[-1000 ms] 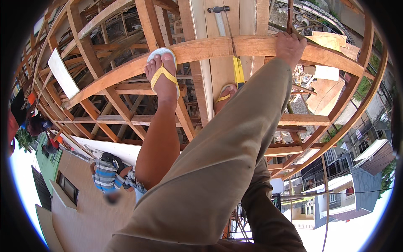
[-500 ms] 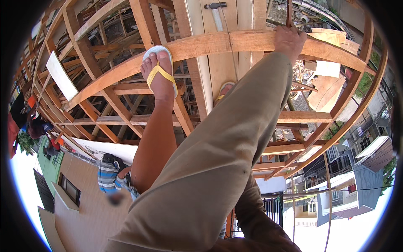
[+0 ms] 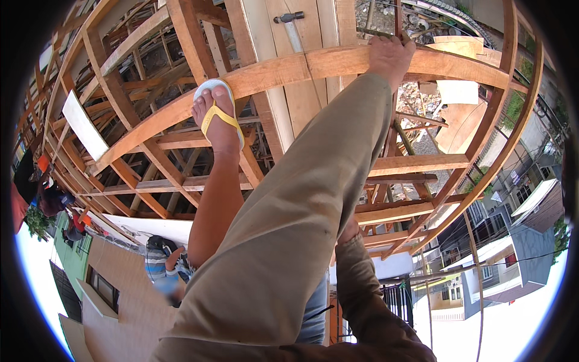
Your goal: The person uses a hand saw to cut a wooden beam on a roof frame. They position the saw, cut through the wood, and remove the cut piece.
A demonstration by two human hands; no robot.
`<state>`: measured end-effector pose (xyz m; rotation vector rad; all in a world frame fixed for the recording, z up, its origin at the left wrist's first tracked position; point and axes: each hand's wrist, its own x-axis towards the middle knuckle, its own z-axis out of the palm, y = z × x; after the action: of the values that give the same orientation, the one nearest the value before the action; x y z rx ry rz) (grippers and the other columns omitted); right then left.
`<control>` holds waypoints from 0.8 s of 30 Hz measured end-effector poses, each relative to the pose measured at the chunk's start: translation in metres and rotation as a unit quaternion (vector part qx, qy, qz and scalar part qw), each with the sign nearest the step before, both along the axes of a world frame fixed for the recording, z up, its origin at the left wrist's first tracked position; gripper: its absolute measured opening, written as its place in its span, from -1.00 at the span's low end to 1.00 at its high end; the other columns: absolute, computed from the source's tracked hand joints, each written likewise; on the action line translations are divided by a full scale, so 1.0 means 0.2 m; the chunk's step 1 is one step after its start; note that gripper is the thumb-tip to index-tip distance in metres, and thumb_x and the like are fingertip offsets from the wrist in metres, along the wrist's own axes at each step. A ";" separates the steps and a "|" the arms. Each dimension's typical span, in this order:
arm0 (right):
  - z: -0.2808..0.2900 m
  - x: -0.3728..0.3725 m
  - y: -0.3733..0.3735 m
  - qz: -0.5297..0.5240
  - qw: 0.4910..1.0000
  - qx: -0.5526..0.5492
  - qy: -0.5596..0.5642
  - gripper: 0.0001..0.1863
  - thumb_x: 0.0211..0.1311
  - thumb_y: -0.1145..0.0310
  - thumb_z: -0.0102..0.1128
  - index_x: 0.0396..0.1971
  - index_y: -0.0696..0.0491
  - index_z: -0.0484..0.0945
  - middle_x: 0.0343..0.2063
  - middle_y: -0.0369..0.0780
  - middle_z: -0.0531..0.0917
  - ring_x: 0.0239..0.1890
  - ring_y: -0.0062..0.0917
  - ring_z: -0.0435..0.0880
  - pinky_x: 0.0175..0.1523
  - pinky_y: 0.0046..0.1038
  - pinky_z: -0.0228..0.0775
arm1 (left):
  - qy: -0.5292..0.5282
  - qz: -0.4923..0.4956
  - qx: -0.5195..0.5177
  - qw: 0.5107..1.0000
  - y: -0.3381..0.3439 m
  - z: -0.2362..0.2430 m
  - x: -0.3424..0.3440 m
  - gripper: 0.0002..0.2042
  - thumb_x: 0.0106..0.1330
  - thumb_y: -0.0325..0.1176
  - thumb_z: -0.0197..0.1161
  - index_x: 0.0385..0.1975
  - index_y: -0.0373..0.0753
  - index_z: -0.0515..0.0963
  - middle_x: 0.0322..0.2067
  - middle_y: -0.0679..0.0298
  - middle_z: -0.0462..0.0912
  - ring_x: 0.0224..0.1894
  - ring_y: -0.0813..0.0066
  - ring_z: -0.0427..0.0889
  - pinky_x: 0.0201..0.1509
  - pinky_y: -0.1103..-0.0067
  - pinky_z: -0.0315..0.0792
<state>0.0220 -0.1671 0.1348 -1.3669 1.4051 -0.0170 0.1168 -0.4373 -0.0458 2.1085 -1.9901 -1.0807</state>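
My left hand (image 3: 391,59), at the end of a khaki sleeve, grips a curved-looking wooden beam (image 3: 271,73) with its fingers over the far edge. My right hand (image 3: 348,231) shows only in part beside the left sleeve, its fingers hidden behind it. My left foot (image 3: 220,120), in a yellow-strapped flip-flop, rests on the same beam to the left. Beyond the beam a hammer (image 3: 289,19) lies on pale planks (image 3: 309,39); a thin cord runs down across the beam near it.
Open timber framing (image 3: 163,169) with gaps surrounds me, with scrap wood and rubble far below. Plywood pieces (image 3: 463,127) lie below at the right. A white board (image 3: 85,127) leans on the frame at the left. A person in a striped shirt (image 3: 158,259) is behind, lower left.
My view has shifted, so the beam, hammer and left hand sit further left. Part of my right hand has come into sight, while my other sandalled foot is now hidden behind the sleeve.
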 end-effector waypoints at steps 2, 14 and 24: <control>0.30 -0.24 0.33 -0.011 1.000 -0.007 0.029 -0.37 0.55 -0.08 -0.22 0.01 0.30 0.42 -0.50 0.00 0.64 -0.53 -0.13 0.70 -0.45 -0.21 0.50 | -0.009 0.004 0.032 0.999 0.01 0.02 0.02 -0.62 0.24 -0.47 0.31 0.06 -0.17 0.43 -0.04 0.06 0.64 0.03 0.09 0.67 0.00 0.23 0.45; 0.30 -0.05 0.22 -0.015 0.998 -0.003 0.067 -0.49 0.56 0.03 -0.17 -0.01 0.27 0.40 -0.45 0.03 0.65 -0.35 0.01 0.73 -0.30 -0.15 0.58 | 0.017 -0.016 0.010 1.000 0.00 0.05 0.00 -0.58 0.21 -0.48 0.34 0.07 -0.18 0.41 -0.09 0.08 0.65 0.00 0.11 0.68 0.00 0.26 0.46; 0.08 0.03 0.08 -0.005 0.999 0.008 0.044 -0.44 0.54 0.00 -0.20 -0.02 0.30 0.41 -0.50 0.01 0.63 -0.43 -0.03 0.72 -0.36 -0.22 0.56 | 0.012 -0.045 0.008 0.999 -0.01 0.07 -0.02 -0.55 0.18 -0.44 0.38 0.07 -0.20 0.42 -0.06 0.09 0.64 -0.02 0.10 0.67 -0.01 0.25 0.47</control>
<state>0.0277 -0.1508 0.1506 -1.3611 1.4825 0.0488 0.1129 -0.4395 -0.0311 2.0217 -2.0913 -1.1333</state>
